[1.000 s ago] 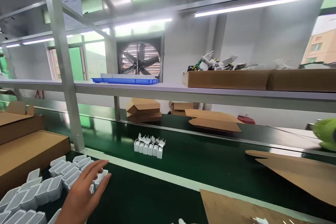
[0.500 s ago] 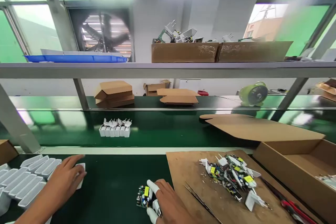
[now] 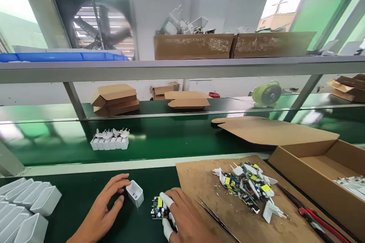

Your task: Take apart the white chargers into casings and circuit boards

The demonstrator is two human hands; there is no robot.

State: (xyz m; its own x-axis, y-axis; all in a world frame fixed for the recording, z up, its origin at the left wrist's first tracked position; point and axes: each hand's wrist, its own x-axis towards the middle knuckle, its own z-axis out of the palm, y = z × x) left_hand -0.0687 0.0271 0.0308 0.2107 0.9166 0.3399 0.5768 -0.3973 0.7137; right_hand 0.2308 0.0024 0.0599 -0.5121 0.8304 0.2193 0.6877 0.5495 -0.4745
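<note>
My left hand [image 3: 107, 209] is over the green work surface, thumb and fingers apart. Its fingertips reach the rim of a small white plastic charger case [image 3: 135, 193], which has its open end up and two slots showing inside. To the right, my right hand [image 3: 185, 216] wears white finger covers and pinches a small circuit board [image 3: 159, 207] with a yellow component; the hand hides part of the board. Rows of similar white cases [image 3: 31, 199] sit at the left edge. Tweezers [image 3: 215, 216] lie on a brown cardboard sheet [image 3: 196, 176] beside my right hand.
A pile of circuit boards and white plug parts [image 3: 248, 186] covers the cardboard sheet. Red-handled pliers [image 3: 319, 220] lie beside an open carton [image 3: 316, 186]. Several white cases with plugs [image 3: 110, 141] stand on the green strip behind, below a metal shelf [image 3: 182, 69].
My left hand has moved right, away from the rows, and the single white case has come along with it. My right hand stays at the circuit board. The view has shifted.
</note>
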